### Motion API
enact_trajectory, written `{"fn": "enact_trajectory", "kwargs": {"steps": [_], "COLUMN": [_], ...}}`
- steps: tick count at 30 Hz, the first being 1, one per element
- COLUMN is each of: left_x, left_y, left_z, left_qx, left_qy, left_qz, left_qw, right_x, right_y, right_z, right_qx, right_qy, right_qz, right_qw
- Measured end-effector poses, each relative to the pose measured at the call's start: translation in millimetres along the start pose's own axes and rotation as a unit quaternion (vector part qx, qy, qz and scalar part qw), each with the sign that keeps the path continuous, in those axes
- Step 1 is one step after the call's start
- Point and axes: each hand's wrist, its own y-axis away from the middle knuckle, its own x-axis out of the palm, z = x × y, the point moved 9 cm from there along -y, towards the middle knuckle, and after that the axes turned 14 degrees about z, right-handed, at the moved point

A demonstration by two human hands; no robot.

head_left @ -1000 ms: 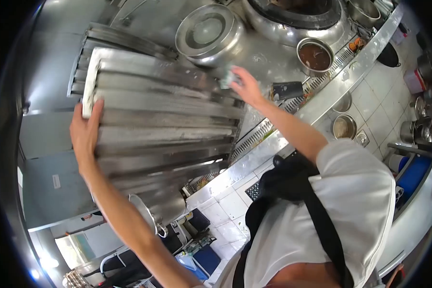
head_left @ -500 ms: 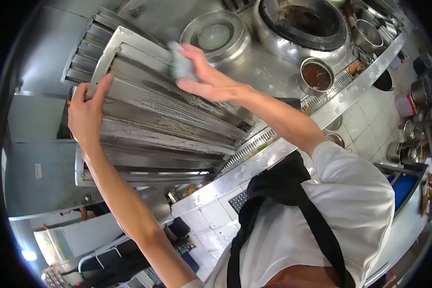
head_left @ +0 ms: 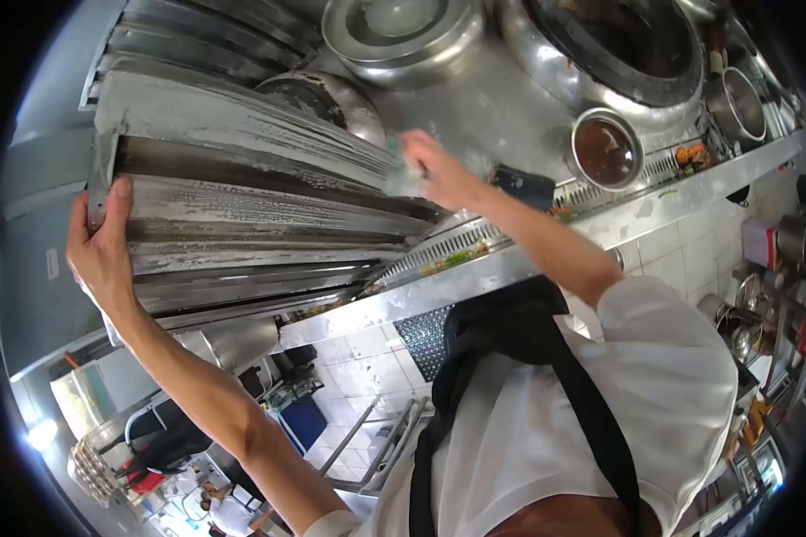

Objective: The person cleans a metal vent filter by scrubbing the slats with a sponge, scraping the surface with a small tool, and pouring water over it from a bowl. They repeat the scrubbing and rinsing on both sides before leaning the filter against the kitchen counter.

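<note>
Steel slats of the hood filter (head_left: 260, 206), streaked with pale scum, lay tilted over the tabletop (head_left: 510, 116). The left hand (head_left: 103, 255) gripped the filter's left end as before. The right hand (head_left: 434, 170), closed on a green sponge (head_left: 401, 174), had swept from the filter's upper left edge to its right end, so another scrubbing stroke seemed finished. Beyond the filter sat a brown sauce pot (head_left: 606, 148).
</note>
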Motion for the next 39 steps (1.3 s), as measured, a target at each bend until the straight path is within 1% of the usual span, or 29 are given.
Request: {"fn": "enact_trajectory", "kwargs": {"steps": [1,2,3,4,6,8,9,10,11,12,13,14,15,17,18,20,21,22,23,24,26,28,29,31,32,33,35,37,39], "left_x": [2,1,4,8,-6,-10,-5,-5,-1,-1,-4,-4,-5,-14,-17,-16,-18,-23,-30,-32,-33,-42,-41,-40,-41,-43,-43,-42,-42], "left_y": [-5,-11,-11,-7,-10,5,5,7,-1,-4,-2,-6,-10,-10,-10,-3,6,17,28,40,49,51,52,51,54,59,58,54,56], "left_z": [3,13,17,18,36,32,43,57,75,91,94,86,81,84,78,63,46,23,-7,-34,-63,-59,-60,-58,-61,-66,-64,-59,-58], "left_qx": [0.008,0.015,0.019,0.007,0.034,-0.001,0.02,0.012,0.008,0.003,-0.005,-0.007,-0.01,0.015,0.014,-0.002,0.001,0.005,0.004,0.007,0.023,0.039,0.043,0.052,0.055,0.053,0.054,0.058,0.052], "left_qy": [-0.001,0.007,0.016,0.055,-0.062,-0.015,0.053,0.06,0.095,0.128,0.126,0.083,0.037,-0.036,-0.047,-0.034,-0.029,-0.022,-0.037,-0.052,-0.042,-0.031,-0.041,-0.051,-0.045,-0.059,-0.072,-0.06,-0.039], "left_qz": [0.011,0.011,0.012,0.033,-0.038,0.007,0.018,-0.012,0.006,0.02,0.016,0.042,0.066,-0.018,-0.009,0.027,0.009,-0.011,-0.022,-0.023,-0.012,-0.011,-0.025,-0.026,-0.032,-0.037,-0.027,-0.027,-0.028], "left_qw": [1.0,1.0,1.0,0.998,0.997,1.0,0.998,0.998,0.995,0.992,0.992,0.996,0.997,0.999,0.999,0.999,1.0,1.0,0.999,0.998,0.999,0.999,0.998,0.997,0.997,0.996,0.996,0.996,0.997], "right_x": [7,-8,-20,-28,-10,3,12,24,36,48,68,74,76,67,63,34,14,-7,-22,-30,-41,-24,-17,14,19,20,19,19,21], "right_y": [4,-51,-101,-148,-204,-174,-114,-61,-2,61,124,154,165,163,161,148,141,132,90,59,-9,-72,-92,-114,-113,-116,-132,-127,-120], "right_z": [2,64,119,155,138,112,75,27,-22,-68,-143,-171,-157,-166,-157,-128,-100,-66,-8,58,153,250,253,271,266,255,253,271,266], "right_qx": [-0.019,-0.047,-0.179,-0.188,-0.04,-0.146,-0.182,-0.072,0.048,0.162,0.241,0.24,0.241,0.358,0.347,0.335,0.338,0.331,0.176,0.027,-0.099,-0.226,-0.231,-0.321,-0.324,-0.285,-0.254,-0.269,-0.275], "right_qy": [0.049,0.061,0.131,0.159,0.073,0.09,0.028,-0.002,-0.027,-0.044,0.004,0.125,0.116,0.15,0.156,0.163,0.093,0.018,0.072,0.125,0.174,0.279,0.289,0.411,0.418,0.369,0.32,0.357,0.407], "right_qz": [0.032,0.049,0.004,-0.019,0.156,0.06,0.015,0.047,0.078,0.107,0.115,0.191,0.192,0.278,0.279,0.124,0.007,-0.107,-0.139,-0.169,-0.183,-0.176,-0.174,-0.15,-0.15,-0.145,-0.139,-0.21,-0.22], "right_qw": [0.998,0.996,0.975,0.969,0.984,0.983,0.983,0.996,0.995,0.98,0.964,0.943,0.944,0.879,0.882,0.92,0.937,0.938,0.972,0.977,0.963,0.916,0.913,0.84,0.835,0.873,0.902,0.87,0.843]}}
